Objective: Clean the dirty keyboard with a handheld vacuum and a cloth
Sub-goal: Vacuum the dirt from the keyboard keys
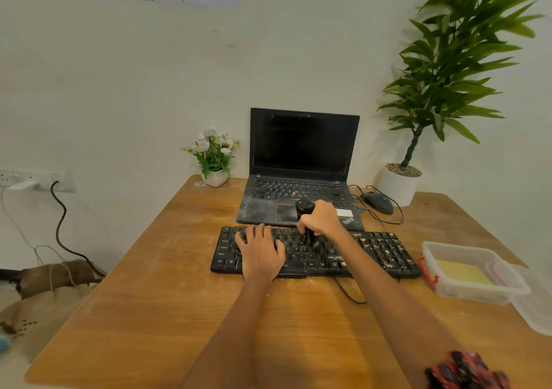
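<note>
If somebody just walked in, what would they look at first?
Probably the two hands in the middle of the wooden table: the right hand grips a small black vacuum pointing down at the crumb-speckled keyboard, while the left hand rests flat on its keys. Next, the tall leafy plant at the back right.

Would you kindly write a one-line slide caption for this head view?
Right hand runs a handheld vacuum over the dirty keyboard while the left hand steadies it.

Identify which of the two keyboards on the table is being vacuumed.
The separate black keyboard nearest the person, speckled with crumbs; the black handheld vacuum stands on it, not on the open laptop's keyboard behind.
</note>
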